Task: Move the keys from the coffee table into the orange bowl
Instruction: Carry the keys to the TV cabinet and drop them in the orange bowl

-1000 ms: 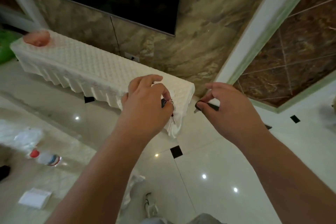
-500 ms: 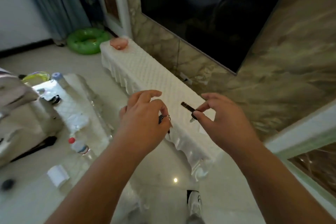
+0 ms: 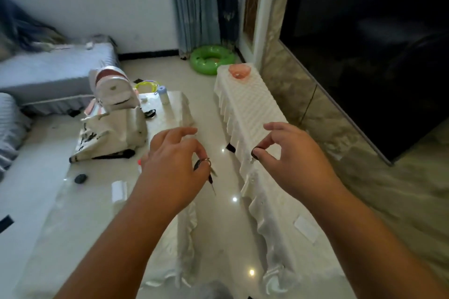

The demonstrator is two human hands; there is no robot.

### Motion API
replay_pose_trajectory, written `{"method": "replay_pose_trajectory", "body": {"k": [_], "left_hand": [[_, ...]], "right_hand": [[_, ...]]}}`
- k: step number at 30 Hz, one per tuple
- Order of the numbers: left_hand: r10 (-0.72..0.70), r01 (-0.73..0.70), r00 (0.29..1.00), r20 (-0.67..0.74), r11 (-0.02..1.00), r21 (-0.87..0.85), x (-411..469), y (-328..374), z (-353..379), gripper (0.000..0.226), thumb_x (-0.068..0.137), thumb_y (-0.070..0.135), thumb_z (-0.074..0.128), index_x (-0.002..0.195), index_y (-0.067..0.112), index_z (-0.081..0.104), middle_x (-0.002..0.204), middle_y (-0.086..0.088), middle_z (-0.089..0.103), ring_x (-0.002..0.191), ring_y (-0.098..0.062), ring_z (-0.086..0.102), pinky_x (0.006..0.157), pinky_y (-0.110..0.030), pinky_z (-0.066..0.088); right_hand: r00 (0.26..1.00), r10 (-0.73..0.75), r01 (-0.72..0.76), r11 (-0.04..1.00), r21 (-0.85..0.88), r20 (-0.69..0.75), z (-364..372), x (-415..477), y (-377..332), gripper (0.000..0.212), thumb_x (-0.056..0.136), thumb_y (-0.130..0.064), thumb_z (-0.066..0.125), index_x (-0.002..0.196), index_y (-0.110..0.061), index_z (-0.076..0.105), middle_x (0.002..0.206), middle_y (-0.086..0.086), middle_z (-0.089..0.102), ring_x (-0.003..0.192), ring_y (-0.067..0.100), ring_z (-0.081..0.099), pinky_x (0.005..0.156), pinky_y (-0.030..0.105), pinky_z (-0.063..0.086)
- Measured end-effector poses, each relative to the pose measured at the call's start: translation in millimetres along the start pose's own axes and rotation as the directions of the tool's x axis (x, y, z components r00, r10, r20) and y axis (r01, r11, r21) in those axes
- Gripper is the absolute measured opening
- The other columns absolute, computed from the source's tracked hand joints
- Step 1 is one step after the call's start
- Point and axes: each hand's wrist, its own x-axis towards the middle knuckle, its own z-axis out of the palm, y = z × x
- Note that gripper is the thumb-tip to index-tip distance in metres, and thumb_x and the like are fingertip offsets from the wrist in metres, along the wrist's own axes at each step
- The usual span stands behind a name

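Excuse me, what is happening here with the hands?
A person stands between two covered tables. The left hand holds a ring of keys that hang down, and the right hand pinches a small dark key. The orange bowl sits at the far end of the long white cabinet, with no keys in it yet.

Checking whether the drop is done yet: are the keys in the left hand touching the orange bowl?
Apart. The head view shows the keys hanging from the left hand over the floor, while the orange bowl sits far off on the long white-covered stand.

No text, label, brand, number or sign can be read anywhere.
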Motion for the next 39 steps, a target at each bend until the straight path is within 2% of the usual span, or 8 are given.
{"method": "replay_pose_trajectory", "body": {"k": [5,8,14,17,23,33,37,39], "left_hand": [[-0.058,0.058,0.998,-0.011,0.998,0.012,4,9,3,0.004,0.083,0.041,0.063,0.085,0.038,0.061,0.142,0.019,0.039,0.133,-0.007,0.017,0.100,-0.051,0.030],[-0.050,0.050,0.998,-0.027,0.999,-0.007,11,12,14,0.005,0.082,0.042,0.064,0.085,0.038,0.062,0.140,0.019,0.041,0.132,-0.006,0.018,0.098,-0.052,0.031],[-0.011,0.007,0.998,-0.055,0.997,-0.073,44,12,39,0.004,0.081,0.040,0.066,0.084,0.037,0.063,0.136,0.019,0.048,0.132,-0.009,0.028,0.095,-0.042,0.030],[-0.011,0.008,0.999,-0.033,0.996,-0.092,74,5,47,0.005,0.082,0.041,0.066,0.084,0.038,0.062,0.138,0.018,0.047,0.132,-0.011,0.031,0.100,-0.048,0.033],[-0.020,0.020,1.000,-0.003,0.985,-0.169,153,-22,53,0.007,0.082,0.039,0.068,0.082,0.039,0.061,0.138,0.018,0.046,0.132,-0.011,0.034,0.105,-0.050,0.035],[-0.034,0.032,0.999,-0.004,0.982,-0.184,277,-91,45,0.003,0.083,0.037,0.065,0.085,0.036,0.062,0.138,0.019,0.045,0.132,-0.009,0.030,0.102,-0.043,0.029],[-0.069,0.069,0.998,0.005,0.982,-0.173,312,-112,41,0.003,0.084,0.039,0.063,0.083,0.037,0.061,0.138,0.021,0.044,0.132,-0.008,0.029,0.100,-0.040,0.026],[-0.084,0.083,0.996,0.001,0.983,-0.166,328,-121,40,0.003,0.084,0.039,0.063,0.082,0.037,0.061,0.138,0.021,0.043,0.133,-0.007,0.029,0.099,-0.041,0.027]], "right_hand": [[0.998,-0.070,0.070,0.998,0.010,0.000,-6,17,7,0.012,0.086,-0.047,0.065,0.091,-0.037,0.068,0.138,-0.019,0.050,0.125,0.006,0.044,0.107,0.037,0.036],[0.998,-0.059,0.059,0.998,0.029,0.019,0,24,16,0.011,0.086,-0.048,0.065,0.091,-0.038,0.067,0.138,-0.019,0.051,0.125,0.007,0.044,0.108,0.038,0.035],[0.999,-0.006,0.005,1.000,0.016,0.050,10,51,38,0.013,0.087,-0.046,0.065,0.091,-0.035,0.068,0.139,-0.017,0.050,0.129,0.009,0.041,0.107,0.041,0.036],[0.998,0.016,-0.016,1.000,0.000,0.063,14,77,41,0.010,0.086,-0.047,0.065,0.087,-0.037,0.064,0.141,-0.017,0.049,0.131,0.010,0.039,0.107,0.046,0.037],[0.997,0.004,-0.002,1.000,-0.018,0.074,31,159,29,0.011,0.087,-0.044,0.066,0.089,-0.034,0.065,0.140,-0.017,0.050,0.130,0.005,0.041,0.105,0.031,0.036],[0.997,-0.059,0.061,0.998,-0.027,0.050,71,292,-24,0.008,0.087,-0.044,0.067,0.088,-0.036,0.065,0.138,-0.019,0.051,0.128,0.005,0.044,0.106,0.039,0.038],[0.996,-0.057,0.056,0.998,0.011,0.072,81,330,-32,0.008,0.086,-0.043,0.067,0.086,-0.036,0.065,0.137,-0.021,0.051,0.127,0.004,0.043,0.103,0.032,0.037],[0.993,-0.077,0.078,0.997,-0.001,0.089,89,352,-36,0.008,0.086,-0.044,0.067,0.087,-0.036,0.065,0.138,-0.020,0.051,0.128,0.005,0.042,0.105,0.035,0.037]]}}
